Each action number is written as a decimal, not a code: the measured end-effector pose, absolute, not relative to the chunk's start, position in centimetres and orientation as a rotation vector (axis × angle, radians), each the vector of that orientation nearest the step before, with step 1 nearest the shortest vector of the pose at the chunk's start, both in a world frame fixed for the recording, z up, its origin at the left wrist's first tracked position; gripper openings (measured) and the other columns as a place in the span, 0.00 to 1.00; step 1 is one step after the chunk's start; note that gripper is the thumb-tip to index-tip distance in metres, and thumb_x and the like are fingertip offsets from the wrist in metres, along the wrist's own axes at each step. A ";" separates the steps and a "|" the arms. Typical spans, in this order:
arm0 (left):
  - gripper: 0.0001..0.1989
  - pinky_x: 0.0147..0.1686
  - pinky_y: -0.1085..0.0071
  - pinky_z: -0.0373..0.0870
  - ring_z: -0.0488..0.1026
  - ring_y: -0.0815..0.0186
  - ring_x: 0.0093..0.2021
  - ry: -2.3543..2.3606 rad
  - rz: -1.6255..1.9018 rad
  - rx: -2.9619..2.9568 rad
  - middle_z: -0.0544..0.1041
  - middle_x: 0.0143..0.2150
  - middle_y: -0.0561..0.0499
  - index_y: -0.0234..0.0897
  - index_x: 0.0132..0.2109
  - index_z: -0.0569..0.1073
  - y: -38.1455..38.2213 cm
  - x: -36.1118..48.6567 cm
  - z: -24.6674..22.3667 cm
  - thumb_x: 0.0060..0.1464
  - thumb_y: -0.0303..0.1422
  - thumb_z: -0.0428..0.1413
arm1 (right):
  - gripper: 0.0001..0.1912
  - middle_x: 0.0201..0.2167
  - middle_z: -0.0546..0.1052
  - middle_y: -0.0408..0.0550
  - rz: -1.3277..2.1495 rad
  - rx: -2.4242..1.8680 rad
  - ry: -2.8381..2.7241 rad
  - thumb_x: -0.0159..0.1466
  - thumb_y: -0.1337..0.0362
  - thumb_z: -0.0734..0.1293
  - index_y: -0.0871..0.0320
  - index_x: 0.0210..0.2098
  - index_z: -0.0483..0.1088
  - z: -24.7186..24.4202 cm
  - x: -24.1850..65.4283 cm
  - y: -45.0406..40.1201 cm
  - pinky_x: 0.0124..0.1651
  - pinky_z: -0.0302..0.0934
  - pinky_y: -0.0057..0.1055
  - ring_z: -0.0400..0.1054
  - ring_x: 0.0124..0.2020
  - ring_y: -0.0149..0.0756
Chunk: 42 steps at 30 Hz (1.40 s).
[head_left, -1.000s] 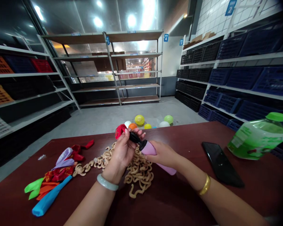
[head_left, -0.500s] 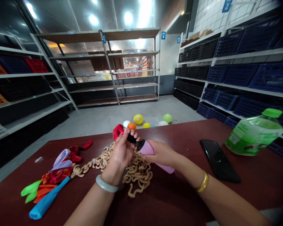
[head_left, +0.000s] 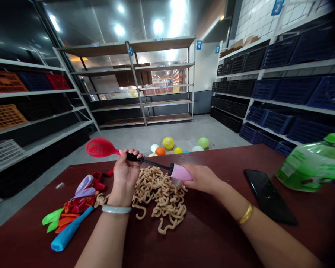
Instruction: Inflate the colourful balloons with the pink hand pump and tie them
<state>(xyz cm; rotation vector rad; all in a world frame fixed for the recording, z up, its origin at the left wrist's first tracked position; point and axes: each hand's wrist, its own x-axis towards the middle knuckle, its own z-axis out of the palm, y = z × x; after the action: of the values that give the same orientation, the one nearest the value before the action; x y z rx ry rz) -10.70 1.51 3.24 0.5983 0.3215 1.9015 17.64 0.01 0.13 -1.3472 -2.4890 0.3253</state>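
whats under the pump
In this view, beige curls on the table show below the pump. Anything covered by the right hand can't be seen.

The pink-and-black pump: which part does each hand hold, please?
The left hand holds the pump's black nozzle end, at the red inflated balloon; the right hand, the pink barrel.

Dark red table (head_left: 217, 230), limp balloons (head_left: 79, 204), tan curly pile (head_left: 162, 193), black phone (head_left: 268, 195), green-capped bottle (head_left: 309, 163)

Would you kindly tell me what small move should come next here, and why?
Probably press the pump together: its black rod is exposed between the left hand and right hand, and the red balloon at its end looks partly filled.
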 end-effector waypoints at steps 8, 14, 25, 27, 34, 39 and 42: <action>0.12 0.29 0.72 0.68 0.69 0.68 0.29 0.404 2.021 0.551 0.68 0.29 0.52 0.35 0.32 0.67 2.0 -11.0 3.1 0.63 0.36 0.57 | 0.24 0.42 0.80 0.53 0.113 -1.450 -2.558 0.64 0.42 0.64 0.55 0.48 0.67 -0.5 18.3 0.7 0.36 0.59 0.36 0.76 0.41 0.51; 0.10 0.33 0.70 0.70 0.70 0.67 0.33 0.435 1.892 0.651 0.69 0.31 0.51 0.35 0.34 0.70 1.3 -6.6 1.8 0.57 0.34 0.63 | 0.26 0.42 0.81 0.53 0.105 -1.419 -2.560 0.65 0.41 0.63 0.56 0.50 0.67 -0.1 17.3 -0.1 0.36 0.58 0.35 0.76 0.41 0.51; 0.08 0.30 0.70 0.70 0.70 0.67 0.31 0.505 1.873 0.640 0.70 0.31 0.51 0.35 0.33 0.69 -0.3 -3.2 2.0 0.57 0.31 0.61 | 0.33 0.45 0.80 0.52 0.307 -1.392 -2.476 0.63 0.36 0.63 0.53 0.55 0.66 0.5 16.0 -1.1 0.37 0.58 0.35 0.75 0.45 0.51; 0.08 0.30 0.70 0.70 0.70 0.67 0.31 0.499 1.899 0.624 0.69 0.30 0.52 0.35 0.33 0.69 0.2 -5.0 2.3 0.57 0.29 0.61 | 0.32 0.45 0.80 0.51 0.321 -1.395 -2.488 0.61 0.36 0.65 0.53 0.53 0.67 0.3 16.3 -0.6 0.36 0.58 0.34 0.75 0.44 0.51; 0.10 0.28 0.72 0.67 0.69 0.69 0.27 0.532 2.026 0.503 0.68 0.27 0.53 0.36 0.31 0.65 2.2 -11.2 3.1 0.63 0.29 0.54 | 0.26 0.41 0.81 0.50 0.281 -1.414 -2.573 0.61 0.39 0.66 0.52 0.47 0.70 -0.2 18.8 1.3 0.36 0.58 0.35 0.75 0.41 0.51; 0.10 0.29 0.73 0.67 0.69 0.70 0.27 0.540 2.017 0.500 0.69 0.27 0.53 0.36 0.32 0.65 2.7 -9.8 1.9 0.62 0.31 0.56 | 0.27 0.41 0.80 0.53 0.258 -1.433 -2.623 0.63 0.40 0.65 0.54 0.48 0.70 0.0 18.9 1.1 0.38 0.60 0.37 0.75 0.40 0.51; 0.11 0.30 0.72 0.68 0.69 0.69 0.28 0.547 1.949 0.527 0.69 0.28 0.54 0.36 0.33 0.65 2.3 -7.3 1.0 0.59 0.30 0.60 | 0.28 0.41 0.80 0.54 0.204 -1.456 -2.624 0.63 0.39 0.64 0.56 0.48 0.69 0.4 18.2 0.3 0.37 0.60 0.37 0.76 0.39 0.51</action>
<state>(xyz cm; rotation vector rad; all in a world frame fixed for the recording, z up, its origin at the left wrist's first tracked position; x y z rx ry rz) -7.26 2.30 1.00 0.5271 0.5466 1.9490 18.17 0.29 0.44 -1.4563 -2.6243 0.2039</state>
